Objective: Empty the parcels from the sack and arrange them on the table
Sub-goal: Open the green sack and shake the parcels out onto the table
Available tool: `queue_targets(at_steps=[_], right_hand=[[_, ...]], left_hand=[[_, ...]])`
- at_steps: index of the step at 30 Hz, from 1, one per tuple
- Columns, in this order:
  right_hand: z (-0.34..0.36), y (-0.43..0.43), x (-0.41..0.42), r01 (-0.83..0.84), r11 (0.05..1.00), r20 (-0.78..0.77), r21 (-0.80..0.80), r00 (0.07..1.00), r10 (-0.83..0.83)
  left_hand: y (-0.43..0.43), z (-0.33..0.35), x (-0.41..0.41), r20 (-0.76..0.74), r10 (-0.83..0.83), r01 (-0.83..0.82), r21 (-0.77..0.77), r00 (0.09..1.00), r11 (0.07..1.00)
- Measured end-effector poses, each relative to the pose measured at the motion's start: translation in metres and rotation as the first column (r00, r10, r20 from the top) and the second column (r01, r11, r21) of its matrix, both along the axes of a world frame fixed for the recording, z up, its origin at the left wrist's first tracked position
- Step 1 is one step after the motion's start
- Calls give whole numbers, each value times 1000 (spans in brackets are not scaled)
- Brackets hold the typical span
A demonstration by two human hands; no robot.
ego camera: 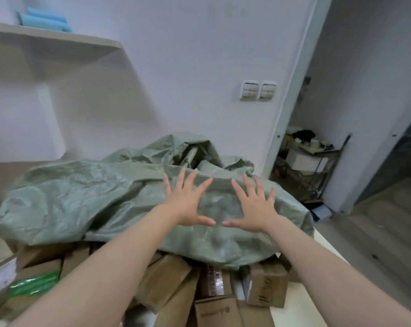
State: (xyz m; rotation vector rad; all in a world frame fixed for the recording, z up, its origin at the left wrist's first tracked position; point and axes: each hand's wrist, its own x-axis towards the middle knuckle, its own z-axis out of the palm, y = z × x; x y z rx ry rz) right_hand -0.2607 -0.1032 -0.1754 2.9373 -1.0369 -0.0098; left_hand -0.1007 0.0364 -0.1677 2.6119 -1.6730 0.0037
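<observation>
1. Green woven plastic is what you are reaching over: the sack [133, 199] lies crumpled on the table [329, 251], draped over the far part of a heap of parcels [171, 286].
2. Your left hand [188, 204] and right hand [256, 206] are both stretched out, palms down, fingers spread wide, over the right half of the sack; they grip nothing, and you cannot tell whether they touch the fabric. The thumb tips nearly meet.
3. Brown cardboard boxes spill out below the sack's near edge. One box [267, 287], nearer than the sack and under your right forearm, bears dark handwriting too blurred to read; a green-taped parcel [34, 285] lies nearer-left of the sack.
4. Beyond the sack is a white wall with two switch plates [258, 90]; up to its left a shelf [58, 41] holds blue items [44, 20]. Right of the sack, a cluttered wire rack [310, 161] stands in a doorway.
</observation>
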Motion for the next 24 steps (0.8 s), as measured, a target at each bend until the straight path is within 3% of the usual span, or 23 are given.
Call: queue_targets(at_steps=[5,9,12,16,19,22,24], right_hand=[[-23,-41,-73,133,987,-130,92,984,-120],[-45,-53,-89,124,983,-205,132,974,-95],[-61,-57,-88,71,993,-274,94,961,-43],[-79,-65,-80,87,994,-292,72,954,-63],[-56,-85,-66,95,993,-221,-74,969,-109],[-13,-109,-36,104,960,-121,-260,983,-139],[21,-123,-10,167,942,-10,-290,984,-178]], left_hand=[[-28,-26,-62,44,-17,7,227,999,974],[-25,-59,-76,109,44,-83,392,993,916],[-13,-76,-77,143,121,-172,429,982,887],[-13,-65,-64,83,281,-293,244,956,925],[-29,-39,-47,-23,339,-338,18,941,941],[-51,-3,-12,158,357,-335,-150,921,930],[-70,23,13,244,409,-365,-205,879,908]])
